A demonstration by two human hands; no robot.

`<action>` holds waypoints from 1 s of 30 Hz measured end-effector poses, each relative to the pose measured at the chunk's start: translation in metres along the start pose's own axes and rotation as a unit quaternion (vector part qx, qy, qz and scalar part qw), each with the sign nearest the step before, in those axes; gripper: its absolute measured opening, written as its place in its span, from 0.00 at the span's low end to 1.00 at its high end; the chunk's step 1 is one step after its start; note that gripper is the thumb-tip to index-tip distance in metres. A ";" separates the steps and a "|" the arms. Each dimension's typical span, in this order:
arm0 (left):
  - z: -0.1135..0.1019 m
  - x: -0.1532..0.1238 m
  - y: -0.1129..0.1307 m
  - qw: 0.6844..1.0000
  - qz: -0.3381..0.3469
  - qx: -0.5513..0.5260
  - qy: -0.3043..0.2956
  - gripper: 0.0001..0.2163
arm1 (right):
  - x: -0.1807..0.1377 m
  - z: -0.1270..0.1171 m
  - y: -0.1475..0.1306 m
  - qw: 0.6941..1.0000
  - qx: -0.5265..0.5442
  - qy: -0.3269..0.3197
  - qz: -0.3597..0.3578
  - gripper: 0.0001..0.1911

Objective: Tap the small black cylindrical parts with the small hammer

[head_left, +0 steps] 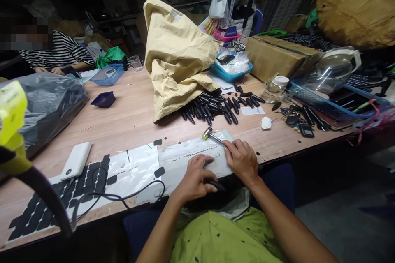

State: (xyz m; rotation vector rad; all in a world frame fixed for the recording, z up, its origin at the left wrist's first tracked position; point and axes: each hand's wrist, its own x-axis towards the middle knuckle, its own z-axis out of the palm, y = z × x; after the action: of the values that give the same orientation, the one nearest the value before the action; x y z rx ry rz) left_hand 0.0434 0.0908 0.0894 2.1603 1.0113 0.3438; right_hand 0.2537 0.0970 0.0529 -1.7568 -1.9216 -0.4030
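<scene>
My right hand is closed around the grip of a small hammer. The hammer's metal head with a yellowish face points away from me, over a pale, worn board at the table's front edge. My left hand is curled near that edge, thumb and fingers around a slim black part, its details mostly hidden. Beyond the board, a pile of black pen-shaped parts spills from a large tan paper sack.
A white power bank with a black cable lies left, near a sheet of black stickers. A grey plastic bag sits farther left. To the right are a blue basket and a cardboard box. Another person sits across the table.
</scene>
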 end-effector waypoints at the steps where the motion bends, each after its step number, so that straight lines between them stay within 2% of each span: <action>1: 0.004 -0.002 0.000 1.000 0.001 0.013 0.000 0.11 | 0.000 0.000 0.000 1.000 0.001 0.001 -0.002 0.14; 4: 0.012 -0.006 -0.003 0.999 0.014 0.047 -0.004 0.11 | 0.000 0.000 0.000 1.000 -0.004 0.010 -0.009 0.14; 8: 0.011 -0.008 -0.004 0.998 0.028 0.049 -0.016 0.11 | 0.000 0.000 -0.002 0.999 -0.024 0.019 -0.011 0.13; 10: 0.010 -0.007 -0.003 0.999 0.025 0.021 -0.004 0.11 | 0.000 -0.001 -0.003 0.999 -0.025 0.024 -0.015 0.13; 12: 0.006 -0.002 -0.004 0.999 0.010 -0.030 0.035 0.10 | 0.001 -0.002 -0.004 0.999 -0.023 0.031 -0.021 0.12; 15: -0.006 0.021 -0.007 0.979 -0.071 -0.115 0.152 0.07 | 0.001 -0.002 -0.005 0.999 -0.022 0.040 -0.024 0.12; 17: -0.021 0.046 -0.011 0.946 -0.156 -0.148 0.242 0.09 | 0.001 -0.002 -0.005 0.999 -0.022 0.043 -0.023 0.12; 20: -0.047 0.089 -0.018 0.896 -0.267 -0.106 0.337 0.09 | 0.000 0.001 -0.006 0.999 -0.019 0.041 -0.016 0.12; 22: -0.061 0.114 -0.022 0.873 -0.332 -0.046 0.354 0.08 | -0.001 0.003 -0.007 0.999 -0.016 0.033 -0.010 0.13; 25: -0.072 0.139 -0.028 0.859 -0.383 0.029 0.338 0.09 | -0.001 0.005 -0.008 1.000 -0.013 0.025 -0.003 0.13; 30: -0.072 0.148 -0.033 0.858 -0.408 0.089 0.301 0.09 | 0.000 0.005 -0.010 1.000 -0.007 0.021 0.002 0.13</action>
State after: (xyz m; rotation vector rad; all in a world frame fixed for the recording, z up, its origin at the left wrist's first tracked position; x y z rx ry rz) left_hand 0.0853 0.2521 0.1088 1.5640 2.2659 0.5257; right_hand 0.2427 0.0983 0.0502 -1.7463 -1.8909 -0.4484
